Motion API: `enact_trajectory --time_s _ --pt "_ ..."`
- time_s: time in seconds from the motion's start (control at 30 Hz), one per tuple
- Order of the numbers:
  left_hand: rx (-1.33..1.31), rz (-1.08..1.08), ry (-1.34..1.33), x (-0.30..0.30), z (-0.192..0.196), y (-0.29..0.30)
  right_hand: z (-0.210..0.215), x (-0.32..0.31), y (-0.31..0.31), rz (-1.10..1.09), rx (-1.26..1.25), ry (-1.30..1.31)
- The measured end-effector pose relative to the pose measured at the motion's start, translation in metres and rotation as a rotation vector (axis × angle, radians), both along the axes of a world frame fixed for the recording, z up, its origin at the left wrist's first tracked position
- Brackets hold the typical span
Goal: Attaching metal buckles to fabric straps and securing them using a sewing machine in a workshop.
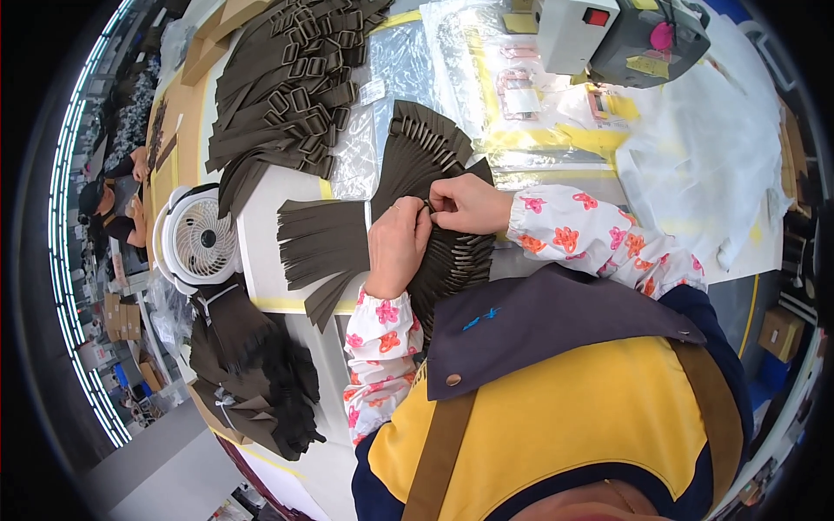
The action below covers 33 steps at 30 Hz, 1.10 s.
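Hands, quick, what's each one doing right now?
Left hand: closed, pinching a dark strap.
Right hand: closed, pinching the same strap's end.

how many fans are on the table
1. A small white desk fan stands at the table's left edge, left of the left hand, between the upper pile of dark straps with buckles and the bundled straps below. Others may be hidden.

Left hand (397, 246) and right hand (466, 205) touching, fingers (427, 205) pinched together
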<state>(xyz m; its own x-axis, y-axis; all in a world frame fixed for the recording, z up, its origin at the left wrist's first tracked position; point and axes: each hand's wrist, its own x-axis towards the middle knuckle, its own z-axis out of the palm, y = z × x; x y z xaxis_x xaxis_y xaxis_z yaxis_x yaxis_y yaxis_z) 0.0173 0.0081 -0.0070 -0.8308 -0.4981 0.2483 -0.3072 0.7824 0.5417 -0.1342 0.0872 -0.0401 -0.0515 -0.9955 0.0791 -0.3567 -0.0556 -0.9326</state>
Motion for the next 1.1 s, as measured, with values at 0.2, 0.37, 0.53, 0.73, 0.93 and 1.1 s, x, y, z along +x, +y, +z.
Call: enact_trajectory --time_s 0.2,0.37,0.53,0.73,0.93,1.1 --pt "0.480 0.069 0.113 0.004 -0.010 0.002 -0.010 0.005 0.013 -0.148 0.056 -0.419" --pt "0.278 -0.132 -0.084 -0.010 0.010 0.009 0.004 -0.015 0.050 -0.305 -0.048 -0.228" --pt "-0.238 -0.324 -0.050 -0.031 0.004 0.021 0.041 -0.055 0.127 -0.539 -0.103 -0.068" --pt "0.076 -0.324 -0.156 -0.027 0.010 0.018 0.022 -0.117 0.281 -0.920 0.357 0.609" --pt "0.054 -0.139 -0.071 -0.038 -0.003 0.023 0.004 -0.105 0.300 -0.836 0.505 0.511" --pt "-0.132 -0.154 -0.106 -0.040 -0.006 0.026 0.010 -0.110 0.301 -0.756 0.620 0.406"
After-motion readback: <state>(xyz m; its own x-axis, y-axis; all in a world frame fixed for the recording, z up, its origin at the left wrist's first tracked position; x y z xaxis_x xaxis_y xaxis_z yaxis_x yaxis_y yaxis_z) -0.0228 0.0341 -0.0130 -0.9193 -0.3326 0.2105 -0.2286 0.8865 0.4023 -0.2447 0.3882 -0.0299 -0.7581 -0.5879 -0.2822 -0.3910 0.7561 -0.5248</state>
